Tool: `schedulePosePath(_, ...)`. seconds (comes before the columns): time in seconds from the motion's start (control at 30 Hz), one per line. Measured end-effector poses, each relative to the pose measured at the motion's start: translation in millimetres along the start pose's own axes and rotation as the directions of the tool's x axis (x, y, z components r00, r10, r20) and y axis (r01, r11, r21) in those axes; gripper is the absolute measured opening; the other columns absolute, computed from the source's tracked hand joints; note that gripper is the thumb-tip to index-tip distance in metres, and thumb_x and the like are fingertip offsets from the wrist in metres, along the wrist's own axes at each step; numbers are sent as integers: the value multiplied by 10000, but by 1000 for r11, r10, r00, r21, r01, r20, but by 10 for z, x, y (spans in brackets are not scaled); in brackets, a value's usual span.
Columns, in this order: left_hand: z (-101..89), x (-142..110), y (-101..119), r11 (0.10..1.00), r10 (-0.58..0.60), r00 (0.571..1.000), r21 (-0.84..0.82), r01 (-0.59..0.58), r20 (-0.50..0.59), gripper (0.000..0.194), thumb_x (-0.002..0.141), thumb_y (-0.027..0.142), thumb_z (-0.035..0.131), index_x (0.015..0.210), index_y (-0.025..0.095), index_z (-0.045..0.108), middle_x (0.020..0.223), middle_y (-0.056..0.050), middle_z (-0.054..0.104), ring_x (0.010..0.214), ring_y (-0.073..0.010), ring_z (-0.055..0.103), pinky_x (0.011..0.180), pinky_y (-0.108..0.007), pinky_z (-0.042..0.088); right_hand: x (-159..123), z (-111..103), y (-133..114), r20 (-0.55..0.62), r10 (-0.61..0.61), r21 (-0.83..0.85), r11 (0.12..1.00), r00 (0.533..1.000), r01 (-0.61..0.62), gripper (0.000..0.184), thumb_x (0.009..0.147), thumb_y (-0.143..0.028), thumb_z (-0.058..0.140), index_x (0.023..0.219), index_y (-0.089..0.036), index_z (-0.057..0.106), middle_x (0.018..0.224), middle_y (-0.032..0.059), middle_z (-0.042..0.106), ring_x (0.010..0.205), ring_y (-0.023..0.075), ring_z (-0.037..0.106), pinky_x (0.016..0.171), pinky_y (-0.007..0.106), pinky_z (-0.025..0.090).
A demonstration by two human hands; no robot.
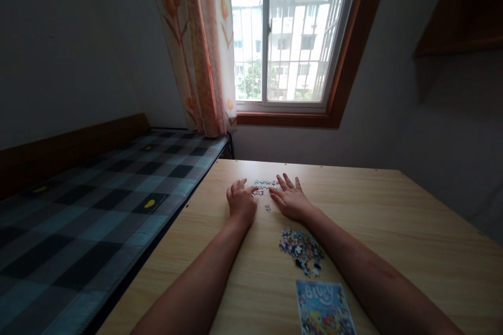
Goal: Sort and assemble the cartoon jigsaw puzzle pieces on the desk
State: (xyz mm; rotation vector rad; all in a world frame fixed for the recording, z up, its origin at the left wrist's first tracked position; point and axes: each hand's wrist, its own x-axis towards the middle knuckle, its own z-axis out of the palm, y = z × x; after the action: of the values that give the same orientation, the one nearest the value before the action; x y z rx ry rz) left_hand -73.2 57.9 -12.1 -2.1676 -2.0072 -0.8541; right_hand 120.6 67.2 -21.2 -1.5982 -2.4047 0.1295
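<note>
Small joined jigsaw pieces [264, 182] lie in short rows toward the far side of the table, between my two hands. My left hand [240, 200] rests at their left edge, fingers bent but apart, with the thumb touching the lower row. On the right, my right hand [291, 199] lies flat with its fingers spread, thumb and fingertips at the pieces' right end. A small loose bit of puzzle [268, 208] sits just below the rows. Closer to me is a heap of mixed jigsaw pieces [301, 251], beside my right forearm.
A blue picture sheet marked "Bluey" [325, 308] lies at the near side of the wooden table [393, 220]. Left of the table stands a bed with a checked cover [118, 204]. Beyond are a curtain [204, 52] and a barred window [294, 36]. A shelf [463, 26] hangs at upper right.
</note>
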Motion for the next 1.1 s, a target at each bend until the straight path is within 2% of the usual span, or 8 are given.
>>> schedulePosePath(0.17, 13, 1, -8, 1000, 10, 1000, 6, -10, 19, 381, 817, 148, 536, 1053, 337, 768, 1367, -33, 573, 1295, -261, 423, 1122, -445, 277, 15, -18, -14, 40, 7, 25, 1000, 999, -8, 552, 1016, -547, 192, 1416, -333, 506, 1649, 47, 82, 1509, 296, -58, 1159, 597, -71)
schedulePosePath(0.3, 23, 2, -6, 1000, 17, 1000, 3, -17, 10, 375, 818, 148, 536, 1029, 347, 774, 1361, -31, 579, 1288, -256, 433, 1121, -446, 283, 23, -22, -18, 39, 11, 17, 1000, 999, -12, 585, 1016, -547, 169, 1512, -299, 354, 1649, 75, 65, 1509, 279, -70, 1163, 578, -79)
schedulePosePath(0.37, 34, 4, -5, 1000, 29, 999, 2, -29, 15, 378, 812, 141, 538, 1009, 356, 778, 1364, -29, 577, 1294, -256, 430, 1123, -451, 281, 25, -19, -13, 50, 17, 3, 1000, 999, -17, 591, 1016, -545, 172, 1520, -285, 340, 1647, 83, 72, 1509, 289, -65, 1159, 589, -80)
schedulePosePath(0.47, 49, 11, -7, 999, 49, 998, -4, -49, 37, 377, 794, 129, 552, 975, 364, 785, 1371, -18, 571, 1313, -256, 415, 1134, -457, 272, 11, -31, -16, 39, 10, -12, 1000, 999, -9, 568, 1017, -543, 186, 1447, -304, 468, 1648, 60, 92, 1509, 300, -55, 1151, 604, -88)
schedulePosePath(0.63, 43, 21, -12, 999, 41, 999, -9, -40, 37, 368, 791, 125, 556, 951, 358, 790, 1365, -9, 575, 1316, -257, 412, 1143, -449, 273, -37, -80, -59, -97, -36, -30, 999, 995, 33, 559, 1026, -521, 187, 1253, -317, 655, 1650, 3, 101, 1510, 275, -64, 1156, 575, -116)
schedulePosePath(0.83, 34, 18, 0, 999, 35, 998, -8, -34, 53, 386, 801, 127, 544, 983, 369, 784, 1384, -18, 560, 1321, -258, 412, 1141, -455, 273, -16, -20, -66, -48, -33, -48, 998, 998, 31, 556, 1021, -522, 220, 1498, -289, 386, 1644, 75, 104, 1511, 273, -57, 1163, 585, -84)
schedulePosePath(0.97, 13, 27, -11, 1000, -5, 998, -14, 6, 58, 377, 806, 137, 533, 990, 351, 783, 1383, -21, 565, 1317, -255, 423, 1136, -444, 280, -23, -53, -49, -52, -28, -67, 997, 998, 24, 552, 1022, -519, 216, 1490, -292, 401, 1646, 67, 96, 1509, 271, -73, 1165, 580, -85)
schedulePosePath(1.1, -5, 55, -55, 992, -123, 992, -32, 124, 30, 421, 794, 121, 508, 1095, 285, 753, 1362, -51, 586, 1277, -246, 467, 1102, -395, 333, -44, -281, -37, -73, -11, -86, 996, 997, 5, 526, 1019, -535, 234, 1409, -330, 519, 1648, 32, 99, 1508, 290, -73, 1153, 594, -101)
